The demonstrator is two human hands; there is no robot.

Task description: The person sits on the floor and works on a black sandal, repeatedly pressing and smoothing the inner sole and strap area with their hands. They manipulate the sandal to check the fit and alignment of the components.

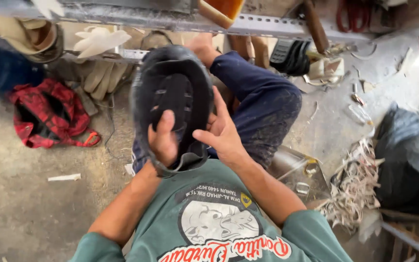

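I hold a black shoe upper (173, 97) up in front of my chest, its opening turned toward me. My left hand (163, 140) is inside the opening, thumb pressing on the dark insole. My right hand (223, 131) grips the right edge of the upper, fingers curled around its rim. My leg in dark blue trousers (263, 106) stretches out behind the shoe, the bare foot (201, 46) resting near a metal rack.
A red checked bag (49, 114) lies on the concrete floor at left. A perforated metal rack (170, 22) with gloves and shoe parts runs along the top. A pile of pale scraps (355, 187) and a black plastic bag (410, 155) sit at right.
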